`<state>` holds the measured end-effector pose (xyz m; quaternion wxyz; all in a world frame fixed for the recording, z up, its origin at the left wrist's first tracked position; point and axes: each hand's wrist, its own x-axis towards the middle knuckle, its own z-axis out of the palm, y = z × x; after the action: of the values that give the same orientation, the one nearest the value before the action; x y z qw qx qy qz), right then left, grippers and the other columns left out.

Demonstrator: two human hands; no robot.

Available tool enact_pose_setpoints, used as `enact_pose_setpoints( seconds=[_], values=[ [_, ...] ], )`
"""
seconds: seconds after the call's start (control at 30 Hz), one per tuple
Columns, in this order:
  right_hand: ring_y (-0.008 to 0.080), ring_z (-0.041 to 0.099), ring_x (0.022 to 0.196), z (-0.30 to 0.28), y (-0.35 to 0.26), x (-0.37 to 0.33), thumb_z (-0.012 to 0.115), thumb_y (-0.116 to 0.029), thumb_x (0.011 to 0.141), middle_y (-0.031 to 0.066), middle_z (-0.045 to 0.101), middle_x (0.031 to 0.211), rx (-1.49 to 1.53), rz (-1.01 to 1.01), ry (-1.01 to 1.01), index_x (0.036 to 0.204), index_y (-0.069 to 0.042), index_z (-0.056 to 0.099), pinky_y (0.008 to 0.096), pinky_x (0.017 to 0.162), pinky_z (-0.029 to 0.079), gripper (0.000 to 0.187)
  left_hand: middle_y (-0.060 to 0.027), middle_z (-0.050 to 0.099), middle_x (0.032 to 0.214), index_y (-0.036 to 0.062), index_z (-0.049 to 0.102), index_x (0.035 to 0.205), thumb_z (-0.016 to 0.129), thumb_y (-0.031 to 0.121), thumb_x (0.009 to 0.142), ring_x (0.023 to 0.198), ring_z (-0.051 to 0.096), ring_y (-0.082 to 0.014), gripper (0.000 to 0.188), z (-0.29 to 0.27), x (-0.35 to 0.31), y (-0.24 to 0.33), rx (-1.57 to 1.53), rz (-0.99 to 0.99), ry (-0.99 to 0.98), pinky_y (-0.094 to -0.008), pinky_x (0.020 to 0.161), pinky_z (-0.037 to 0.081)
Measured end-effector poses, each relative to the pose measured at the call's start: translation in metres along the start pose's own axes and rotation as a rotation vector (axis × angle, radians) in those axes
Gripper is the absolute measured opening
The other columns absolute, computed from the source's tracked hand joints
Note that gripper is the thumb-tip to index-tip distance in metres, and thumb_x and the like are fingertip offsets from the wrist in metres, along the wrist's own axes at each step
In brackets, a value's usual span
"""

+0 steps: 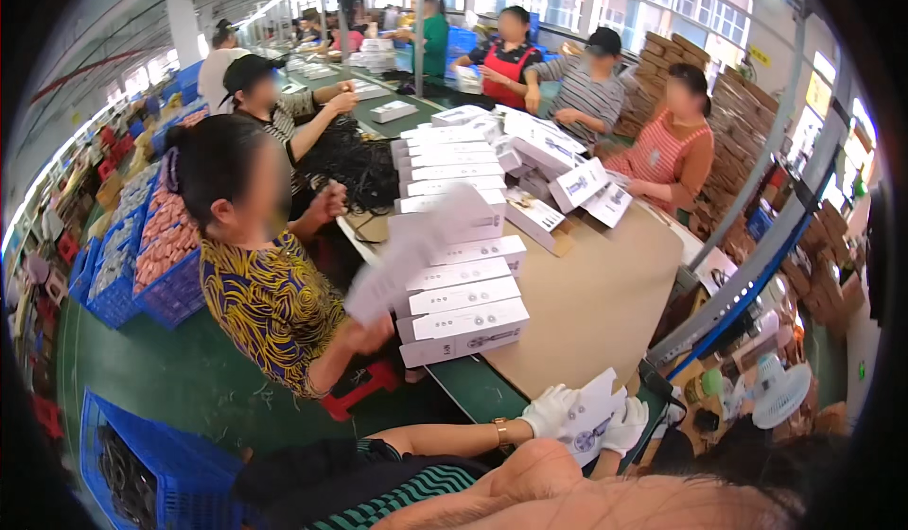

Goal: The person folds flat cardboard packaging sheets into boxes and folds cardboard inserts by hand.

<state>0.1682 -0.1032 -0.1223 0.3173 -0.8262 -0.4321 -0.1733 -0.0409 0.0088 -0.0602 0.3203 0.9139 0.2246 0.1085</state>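
Observation:
In front of me at the lower edge is a white cardboard box (588, 424) with a dark printed picture, its top flap standing up. My left hand (550, 411), in a white glove with a gold watch at the wrist, grips the box's left side. My right hand (625, 426), also gloved in white, closes on its right side. Both sets of fingers are partly hidden against the cardboard. Just beyond lies a brown cardboard sheet (605, 289) on the green table. A row of white boxes (465, 327) stands along the table's left edge, several with raised flaps.
At left, a person in a yellow-patterned top (270, 298) holds a blurred white box (411, 251). More people work along the table, near black cables (355, 166) and piled boxes (539, 138). A metal post (738, 237) rises at right; a blue crate (156, 464) stands lower left.

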Motion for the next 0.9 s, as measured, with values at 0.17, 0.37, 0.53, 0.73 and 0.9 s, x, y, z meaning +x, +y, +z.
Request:
enact_pose_setpoints(
  seconds=[0.17,0.37,0.53,0.73,0.9],
  values=[
    [0.0392,0.053,0.115,-0.005,-0.029,0.025,0.072,-0.01,0.075,0.0121,0.064,0.103,0.103,-0.024,0.136,0.089,-0.007,0.061,0.0462,0.103,0.04,0.019,-0.0227,0.045,0.137,-0.0028,0.035,0.14,0.081,0.033,0.068,0.136,0.035,-0.0394,0.092,-0.006,-0.003,-0.003,-0.006,-0.095,0.049,-0.0428,0.111,0.034],
    [0.0364,0.058,0.109,-0.085,-0.139,0.075,0.073,-0.01,0.078,0.0112,0.064,0.097,0.583,-0.177,0.15,0.08,-0.005,0.061,0.044,0.095,0.046,0.013,-0.0249,0.048,0.133,-0.0059,0.024,0.146,0.081,0.036,0.071,0.123,0.049,-0.0414,0.103,-0.056,-0.01,0.03,-0.199,-0.003,0.362,-0.0437,0.102,0.042],
    [0.0388,0.046,0.127,-0.112,-0.218,0.101,0.066,-0.037,0.089,0.0188,0.059,0.119,0.576,-0.393,0.396,0.115,-0.002,0.058,0.0511,0.111,0.031,0.044,-0.0172,0.066,0.112,0.0021,0.05,0.133,0.073,0.008,0.076,0.103,0.066,-0.0281,0.062,-0.132,-0.029,0.044,-0.669,0.074,0.397,-0.0341,0.089,0.051],
    [0.0204,0.061,0.107,-0.093,-0.251,0.084,0.055,-0.031,0.094,0.0137,0.063,0.118,1.31,-0.027,-0.082,0.133,0.001,0.048,0.0321,0.097,0.045,0.051,-0.0121,0.063,0.11,-0.0032,0.051,0.123,0.069,-0.001,0.078,0.101,0.062,-0.0209,0.049,-0.152,-0.046,0.033,-0.729,0.077,0.695,-0.0338,0.092,0.048],
    [0.0207,0.062,0.107,-0.084,-0.263,0.065,0.039,0.019,0.084,0.0145,0.065,0.111,1.357,-0.144,-0.07,0.106,0.001,0.056,0.0341,0.097,0.046,0.033,-0.016,0.056,0.115,-0.0038,0.05,0.118,0.044,-0.009,0.087,0.109,0.055,-0.0233,0.032,-0.15,-0.059,0.039,-0.773,0.168,0.949,-0.0359,0.1,0.042]
  ],
)
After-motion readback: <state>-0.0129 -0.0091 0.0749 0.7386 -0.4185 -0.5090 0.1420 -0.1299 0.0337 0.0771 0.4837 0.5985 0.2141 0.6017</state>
